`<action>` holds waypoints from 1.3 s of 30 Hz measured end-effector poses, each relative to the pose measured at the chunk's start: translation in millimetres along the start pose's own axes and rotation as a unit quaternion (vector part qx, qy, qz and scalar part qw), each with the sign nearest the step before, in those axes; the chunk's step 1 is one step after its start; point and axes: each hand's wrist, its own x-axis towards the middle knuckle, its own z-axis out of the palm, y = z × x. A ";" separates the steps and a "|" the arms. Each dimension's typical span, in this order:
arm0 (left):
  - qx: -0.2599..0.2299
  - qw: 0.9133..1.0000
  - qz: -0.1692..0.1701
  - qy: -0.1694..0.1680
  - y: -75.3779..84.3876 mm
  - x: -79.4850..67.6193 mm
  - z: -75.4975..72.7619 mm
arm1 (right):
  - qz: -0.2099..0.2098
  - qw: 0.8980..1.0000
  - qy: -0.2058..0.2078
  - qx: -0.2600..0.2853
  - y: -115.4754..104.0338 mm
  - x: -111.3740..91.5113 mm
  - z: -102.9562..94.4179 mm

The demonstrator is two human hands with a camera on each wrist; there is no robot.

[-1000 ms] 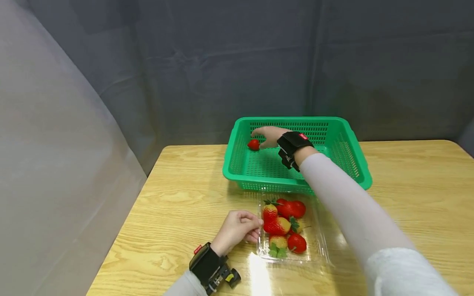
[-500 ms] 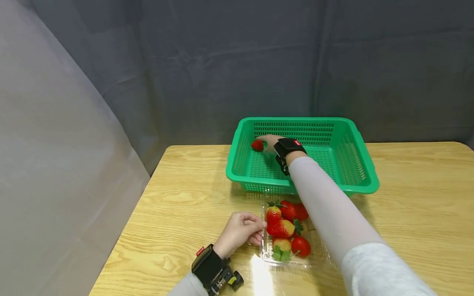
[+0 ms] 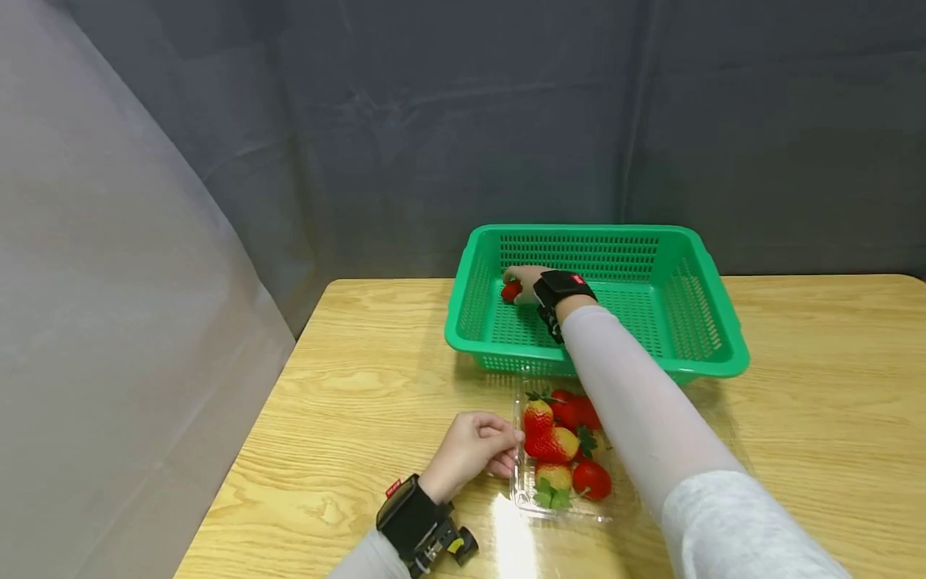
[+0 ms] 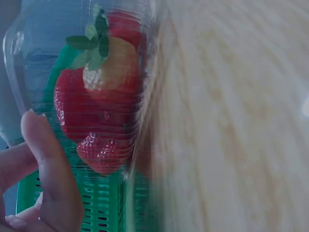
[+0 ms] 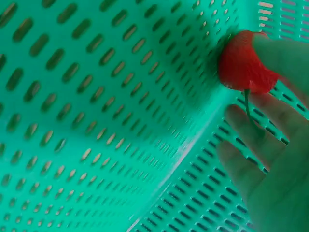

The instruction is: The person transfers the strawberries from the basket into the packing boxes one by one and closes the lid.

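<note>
Inside the green basket (image 3: 463,334), my right hand (image 3: 531,283) holds a red strawberry (image 3: 511,291) near the left end. The right wrist view shows the thumb and fingers around this strawberry (image 5: 244,63), its thin green stem hanging over the fingers. My left hand (image 3: 470,450) pinches the left rim of a clear plastic container (image 3: 522,505). Several strawberries (image 3: 553,444), some red and some partly yellow with green leaves, lie in that container. Through its clear wall, the left wrist view shows strawberries (image 4: 96,104) close to my left fingers. My right forearm hides the container's right part.
Both the basket and the plastic container stand on a light wooden table (image 3: 347,378), the container just in front of the basket. A dark grey cloth (image 3: 463,137) hangs behind the table, and a pale cloth (image 3: 130,322) slopes down at the left.
My right hand has come down over the strawberry in the basket and taken hold of it. The left hand stays at the container's rim. The head view has shifted slightly.
</note>
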 end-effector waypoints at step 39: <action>0.008 1.000 -0.003 -0.007 3.3 5.5 -9.1 | -0.278 0.956 -0.083 0.035 -56.9 -225.3 9.5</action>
